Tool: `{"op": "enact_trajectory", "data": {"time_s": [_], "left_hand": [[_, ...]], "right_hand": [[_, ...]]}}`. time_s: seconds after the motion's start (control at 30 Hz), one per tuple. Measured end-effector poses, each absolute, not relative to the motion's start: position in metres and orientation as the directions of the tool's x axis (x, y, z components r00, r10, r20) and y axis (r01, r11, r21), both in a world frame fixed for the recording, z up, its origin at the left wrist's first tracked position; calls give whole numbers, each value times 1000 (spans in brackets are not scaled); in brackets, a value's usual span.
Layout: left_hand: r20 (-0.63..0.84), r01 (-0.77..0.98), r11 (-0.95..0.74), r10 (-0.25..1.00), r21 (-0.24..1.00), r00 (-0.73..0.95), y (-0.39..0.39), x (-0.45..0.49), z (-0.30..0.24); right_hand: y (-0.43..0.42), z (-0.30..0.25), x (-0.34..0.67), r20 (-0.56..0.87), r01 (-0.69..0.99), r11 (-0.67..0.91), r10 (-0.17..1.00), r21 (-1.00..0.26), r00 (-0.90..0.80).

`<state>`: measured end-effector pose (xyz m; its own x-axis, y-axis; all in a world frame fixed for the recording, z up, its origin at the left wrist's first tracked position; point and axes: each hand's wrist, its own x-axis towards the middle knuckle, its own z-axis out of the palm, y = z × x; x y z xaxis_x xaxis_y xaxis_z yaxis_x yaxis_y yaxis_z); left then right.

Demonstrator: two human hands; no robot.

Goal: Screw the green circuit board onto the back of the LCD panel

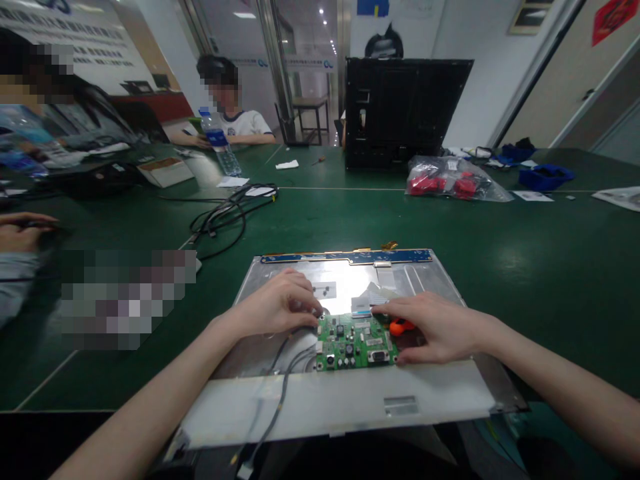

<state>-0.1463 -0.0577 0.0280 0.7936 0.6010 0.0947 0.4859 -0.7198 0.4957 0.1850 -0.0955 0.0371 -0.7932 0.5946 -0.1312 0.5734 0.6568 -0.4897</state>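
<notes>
A green circuit board lies on the metal back of a flat display panel. My left hand is at the board's upper left corner, its fingers curled in and thumb against the edge. On the other side, my right hand reaches its index finger to the flat ribbon cable at the board's top edge, thumb at the lower right corner. An orange-handled tool shows within that hand; its kind is hidden. Grey cables run from the board's left side over the panel's white lower strip.
A blue strip circuit board runs along the panel's far edge. Beyond lie a black cable coil, a bag with red parts and an upright black monitor. A water bottle stands near a seated person. Another person's hand is at left.
</notes>
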Motion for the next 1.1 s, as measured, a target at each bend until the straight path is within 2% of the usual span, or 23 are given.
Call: {"op": "enact_trajectory", "data": {"time_s": [0.13, 0.27, 0.4, 0.6, 0.73, 0.8, 0.93, 1.1], "left_hand": [[101, 479, -723, 597, 498, 796, -58, -146, 28], [114, 474, -720, 601, 506, 791, -58, -146, 27], [109, 486, -721, 606, 494, 788, -58, -145, 27], [119, 490, -715, 617, 499, 778, -59, -145, 29], [133, 529, -690, 661, 495, 738, -58, -150, 31], [139, 559, -664, 696, 496, 704, -57, -157, 31], [115, 605, -630, 733, 487, 671, -58, -179, 27], [87, 705, -605, 778, 370, 622, -64, -197, 13]], "right_hand": [[-84, 36, 193, -113, 564, 623, 611, -542, -783], [-78, 32, 196, -70, 590, 568, 684, -574, -726], [-78, 29, 198, 26, 567, 599, 700, -566, -713], [-73, 28, 209, 308, 588, 706, 705, -396, -639], [-68, 31, 217, 459, 651, 705, 694, -280, -554], [-67, 32, 219, 432, 708, 671, 718, -221, -545], [-69, 23, 223, 241, 796, 594, 794, -112, -558], [-79, -4, 229, 262, 838, 544, 815, -42, -516]]}}
